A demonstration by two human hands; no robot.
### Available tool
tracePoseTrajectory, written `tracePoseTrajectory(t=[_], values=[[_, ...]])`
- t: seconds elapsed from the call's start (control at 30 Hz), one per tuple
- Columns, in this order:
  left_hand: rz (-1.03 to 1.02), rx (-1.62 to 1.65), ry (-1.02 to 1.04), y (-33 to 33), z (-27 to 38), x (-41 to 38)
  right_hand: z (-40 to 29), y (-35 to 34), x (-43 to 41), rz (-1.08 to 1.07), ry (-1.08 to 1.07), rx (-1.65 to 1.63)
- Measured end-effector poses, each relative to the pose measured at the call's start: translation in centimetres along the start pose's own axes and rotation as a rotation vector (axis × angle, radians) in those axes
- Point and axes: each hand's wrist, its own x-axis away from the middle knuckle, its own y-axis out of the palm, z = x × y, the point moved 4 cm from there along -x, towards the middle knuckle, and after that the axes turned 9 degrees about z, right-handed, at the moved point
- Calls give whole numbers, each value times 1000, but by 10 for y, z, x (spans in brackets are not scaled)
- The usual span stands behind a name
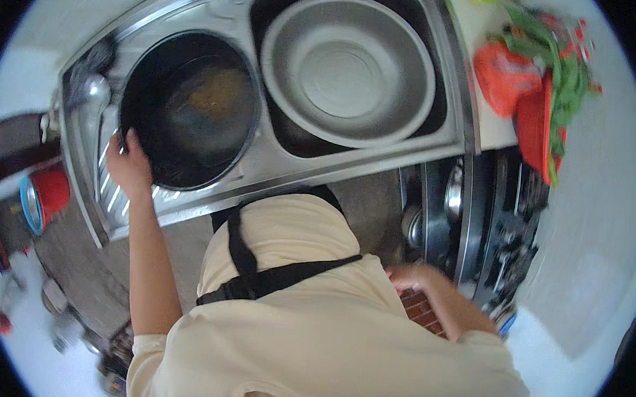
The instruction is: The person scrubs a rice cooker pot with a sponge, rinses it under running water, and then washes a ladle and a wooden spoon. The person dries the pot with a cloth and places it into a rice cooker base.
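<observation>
At the left side of the steel sink counter (268, 156), my left hand (129, 166) grips the near-left rim of a large round black pan (206, 141). The pan rests on the ridged drainboard; its inside is shiny, with a brownish patch that may be water or a reflection. To its right, a wide metal basin (340, 78) sits in the sink bowl, with no contents visible. My right hand (409, 274) hangs low beside my right hip, away from the sink. Its fingers are blurred and partly hidden by my shirt.
A metal ladle (98, 92) lies left of the pan. Right of the sink are a red plastic bag (506, 79), a red basket (532, 133) and leafy greens (566, 83). A gas stove (509, 234) stands nearer on the right. A red bucket (50, 196) is at left.
</observation>
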Motion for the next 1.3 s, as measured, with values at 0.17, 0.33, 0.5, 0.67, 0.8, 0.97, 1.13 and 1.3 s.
tracePoseTrajectory(t=[0.17,0.33,0.5,0.67,0.8,0.97,1.13,1.3], values=[[-23,-84,56,3,-14,-5,84,-56,-11,172,280,-158],[-54,-135,81,2,-3,-8,83,14,-82,104,150,-547],[-46,-85,51,4,-5,-8,30,71,-98,-104,18,-1042],[-71,-88,42,2,-3,-8,39,64,-105,-222,-126,-1095],[-54,-65,48,3,-3,-7,41,59,-98,-269,-110,-1158],[-61,-26,41,0,4,-5,48,51,-68,-481,-94,-946],[-64,-129,23,-2,-3,-8,23,56,-39,-145,44,-190],[-93,-86,10,0,3,-11,21,85,-30,-27,-13,-54]])
